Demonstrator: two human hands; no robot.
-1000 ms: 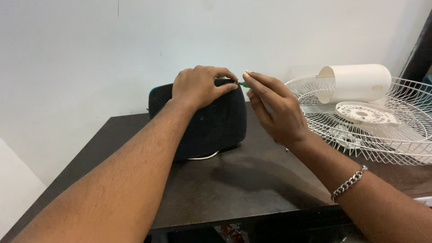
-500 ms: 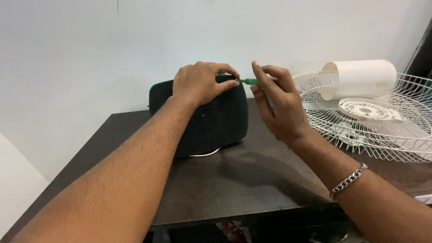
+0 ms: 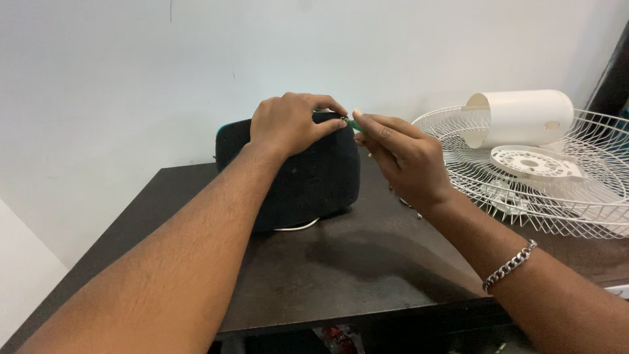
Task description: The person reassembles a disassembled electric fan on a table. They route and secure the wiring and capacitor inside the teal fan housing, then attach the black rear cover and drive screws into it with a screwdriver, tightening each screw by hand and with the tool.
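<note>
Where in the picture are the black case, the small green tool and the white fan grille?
black case (image 3: pixel 314 183): head view, on its front face.
small green tool (image 3: pixel 354 124): head view, on its green part between the hands.
white fan grille (image 3: pixel 458 164): head view, on its wire spokes.

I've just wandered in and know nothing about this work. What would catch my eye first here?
Probably the two hands meeting atop a black rounded case standing on the dark table: the left hand grips its top edge while the right hand pinches a small green piece there. To the right lies a white wire fan guard with a white cylinder.
</note>
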